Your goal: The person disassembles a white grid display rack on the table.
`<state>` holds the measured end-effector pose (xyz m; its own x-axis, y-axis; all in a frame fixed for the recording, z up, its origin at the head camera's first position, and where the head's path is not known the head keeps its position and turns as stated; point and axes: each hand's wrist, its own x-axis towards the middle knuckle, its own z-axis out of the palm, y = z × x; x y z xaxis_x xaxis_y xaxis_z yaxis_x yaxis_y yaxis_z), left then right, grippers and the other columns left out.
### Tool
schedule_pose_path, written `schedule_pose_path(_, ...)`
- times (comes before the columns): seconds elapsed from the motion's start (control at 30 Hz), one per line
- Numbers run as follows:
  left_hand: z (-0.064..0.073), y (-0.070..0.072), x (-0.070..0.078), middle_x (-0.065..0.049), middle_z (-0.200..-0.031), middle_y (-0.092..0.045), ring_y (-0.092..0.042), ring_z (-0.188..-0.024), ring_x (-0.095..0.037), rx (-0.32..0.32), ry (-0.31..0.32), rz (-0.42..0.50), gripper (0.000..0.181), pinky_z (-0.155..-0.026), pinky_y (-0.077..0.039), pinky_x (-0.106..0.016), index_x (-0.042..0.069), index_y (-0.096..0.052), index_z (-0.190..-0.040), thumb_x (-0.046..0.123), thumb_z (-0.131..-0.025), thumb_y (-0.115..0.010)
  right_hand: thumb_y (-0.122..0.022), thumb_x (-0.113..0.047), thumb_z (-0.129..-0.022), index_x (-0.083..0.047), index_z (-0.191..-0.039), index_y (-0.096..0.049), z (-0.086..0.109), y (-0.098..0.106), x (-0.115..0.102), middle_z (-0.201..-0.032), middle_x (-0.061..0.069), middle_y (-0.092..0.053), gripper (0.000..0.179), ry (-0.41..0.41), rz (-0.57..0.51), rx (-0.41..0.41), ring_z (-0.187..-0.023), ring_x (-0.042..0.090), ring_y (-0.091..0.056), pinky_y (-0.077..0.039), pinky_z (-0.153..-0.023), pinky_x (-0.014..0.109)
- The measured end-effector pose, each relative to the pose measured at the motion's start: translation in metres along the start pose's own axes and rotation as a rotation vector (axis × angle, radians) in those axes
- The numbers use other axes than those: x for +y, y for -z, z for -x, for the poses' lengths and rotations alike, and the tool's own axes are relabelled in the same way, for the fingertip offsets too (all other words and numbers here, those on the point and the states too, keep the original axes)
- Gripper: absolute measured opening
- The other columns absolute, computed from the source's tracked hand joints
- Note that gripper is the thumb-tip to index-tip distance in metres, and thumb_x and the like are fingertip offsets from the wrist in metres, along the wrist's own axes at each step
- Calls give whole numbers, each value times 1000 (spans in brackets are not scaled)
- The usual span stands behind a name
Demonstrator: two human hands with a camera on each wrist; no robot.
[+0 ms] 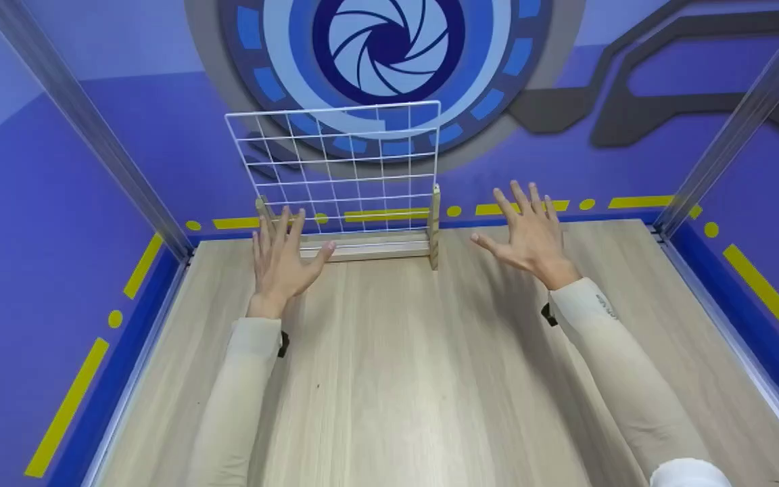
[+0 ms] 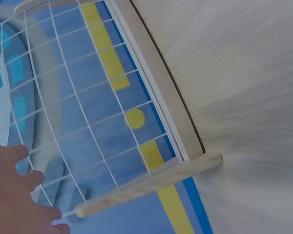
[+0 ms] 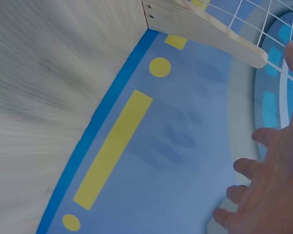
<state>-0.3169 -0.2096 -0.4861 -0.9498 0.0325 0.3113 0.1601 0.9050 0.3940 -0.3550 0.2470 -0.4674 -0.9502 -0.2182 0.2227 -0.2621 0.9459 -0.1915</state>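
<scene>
A white wire grid rack (image 1: pixel 349 162) with a wooden base (image 1: pixel 383 251) and wooden side pieces (image 1: pixel 435 226) stands at the back of the table. My left hand (image 1: pixel 282 267) is spread in front of the rack's left end, fingers pointing away. The left wrist view has the grid (image 2: pixel 83 92) beyond the fingers, with no clear contact. To the right of the rack, my right hand (image 1: pixel 530 237) hovers above the table, fingers spread and holding nothing. In the right wrist view, the wooden side piece (image 3: pixel 210 36) appears beyond that hand (image 3: pixel 273 185).
A light wood-grain table (image 1: pixel 389 379) fills the space below the arms. Blue printed panels (image 1: pixel 58 223) with yellow markings enclose it at the back and sides. Metal posts (image 1: pixel 85 128) rise at the back corners, and metal rails run along both side edges.
</scene>
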Motion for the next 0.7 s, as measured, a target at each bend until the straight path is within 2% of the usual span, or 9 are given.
schedule_pose_path(0.13, -3, 10, -9, -13, -180, -14, 3, -165, -47, 3, 30, 80, 93, -135, 5, -63, 20, -27, -171, 72, -99, -55, -48, -84, -94, -23, -173, -20, -8, 6, -5, -180, 14, -10, 103, 14, 14, 4, -166, 44, -3, -3, -135, 64)
schedule_pose_path(0.27, -7, 17, -20, -14, -179, -16, -2, -164, -50, 23, 48, 111, 92, -135, 0, -65, 17, -28, -171, 70, -101, -55, -48, -85, -94, -21, -172, -23, -15, 7, -11, -180, 15, -13, 104, 24, -60, -5, -165, 45, -6, -6, -135, 65)
schedule_pose_path(0.37, -10, 21, -28, -15, -178, -19, -7, -163, -52, 40, 46, 148, 93, -135, -2, -66, 13, -29, -170, 70, -101, -55, -49, -84, -95, -21, -172, -24, -19, 7, -15, -179, 15, -15, 103, 17, -167, -12, -165, 46, -9, -10, -133, 70)
schedule_pose_path(0.5, -14, 26, -40, -13, -179, -19, -10, -164, -49, 42, 61, 218, 93, -134, -5, -67, 15, -26, -171, 69, -101, -56, -53, -76, -99, -21, -172, -24, -24, 7, -20, -179, 14, -16, 96, -2, -358, -38, -164, 45, -12, -14, -128, 78)
schedule_pose_path(0.6, -16, 30, -49, -12, -179, -18, -11, -165, -45, 29, 86, 270, 93, -133, -7, -70, 17, -22, -172, 67, -102, -57, -54, -72, -101, -23, -172, -24, -29, 8, -24, -179, 11, -16, 91, -25, -509, -66, -165, 42, -14, -16, -128, 76)
schedule_pose_path(0.7, -21, 35, -57, -13, -179, -16, -12, -165, -42, 9, 114, 322, 93, -133, -10, -69, 16, -19, -172, 64, -102, -59, -54, -71, -102, -26, -172, -23, -36, 7, -28, -179, 9, -16, 89, -45, -613, -83, -165, 38, -15, -18, -130, 72)
